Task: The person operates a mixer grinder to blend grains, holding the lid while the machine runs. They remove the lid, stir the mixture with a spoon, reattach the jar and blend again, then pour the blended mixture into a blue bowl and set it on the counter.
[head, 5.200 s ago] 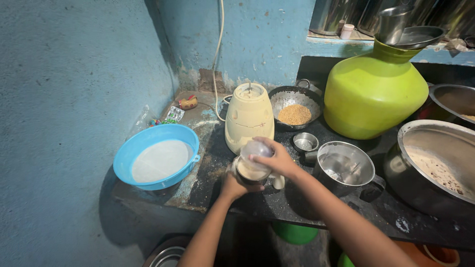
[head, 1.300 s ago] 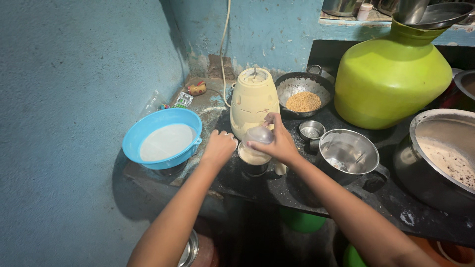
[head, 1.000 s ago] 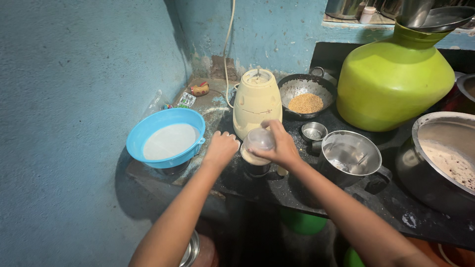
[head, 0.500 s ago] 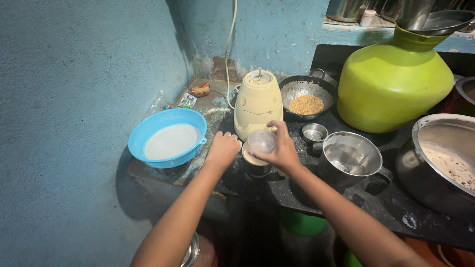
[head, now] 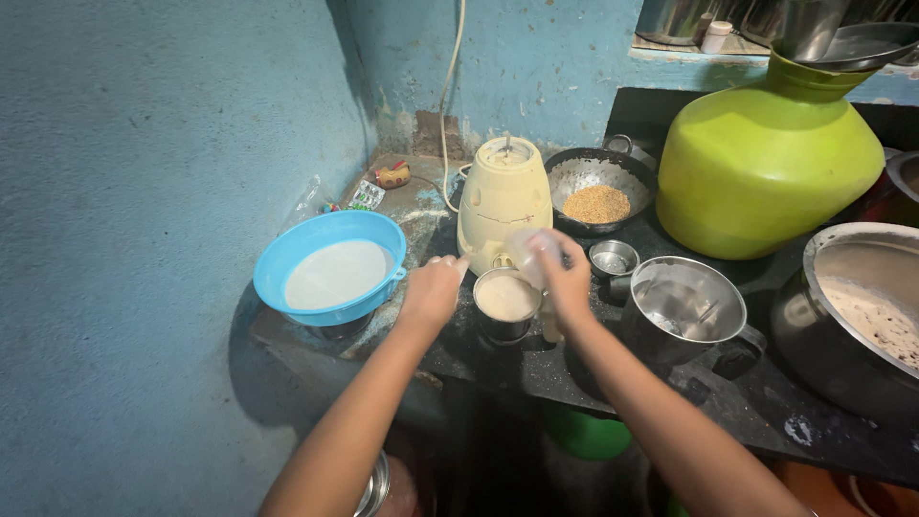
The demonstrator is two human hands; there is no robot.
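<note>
Both hands work the jar (head: 506, 304): my right hand (head: 567, 278) grips its clear lid (head: 528, 251), lifted off; my left hand (head: 433, 290), fingers loosely curled, steadies the rim.

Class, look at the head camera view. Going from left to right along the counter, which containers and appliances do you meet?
Blue plastic basin → small steel jar of pale batter → steel jug with a handle → big green water pot → large steel pot at the right edge.

blue basin (head: 330, 251) | cream mixer base (head: 504, 203) | lime-green pot (head: 766, 163) | blue wall (head: 153, 191)
</note>
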